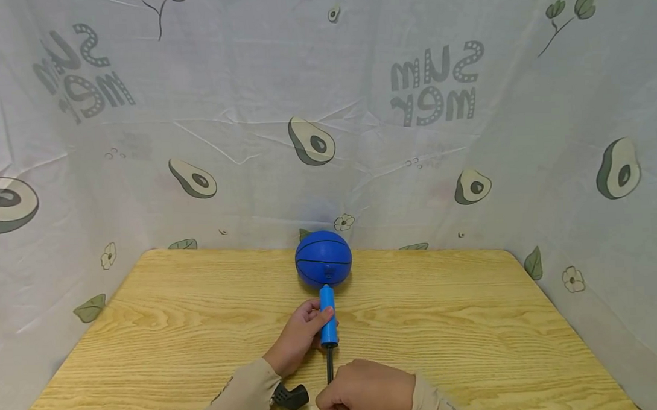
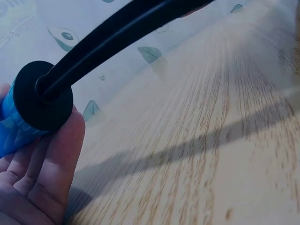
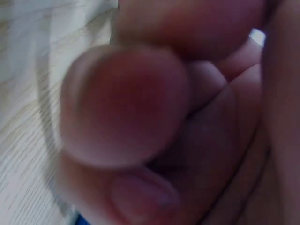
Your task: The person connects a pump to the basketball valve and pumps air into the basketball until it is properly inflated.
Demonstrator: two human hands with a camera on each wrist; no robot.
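A small blue basketball point(image 1: 323, 253) with black lines sits toward the back of the tabletop. Against its near side points the tip of a light-blue hand pump point(image 1: 327, 319); whether a needle is inside the ball cannot be seen. My left hand point(image 1: 301, 331) grips the pump's barrel, thumb on top. In the left wrist view, the black rod point(image 2: 117, 42) extends from the barrel's black end cap point(image 2: 58, 105). At the rod's near end, my right hand point(image 1: 367, 387) is curled round the pump's handle, mostly hidden. Curled fingers point(image 3: 126, 108) fill the right wrist view, blurred.
The wood-grain table point(image 1: 446, 321) lies under the pump and ball. Behind it and along both sides hangs a pale curtain point(image 1: 237, 81) printed with avocados. A black wrist device point(image 1: 290, 397) sits at my left wrist.
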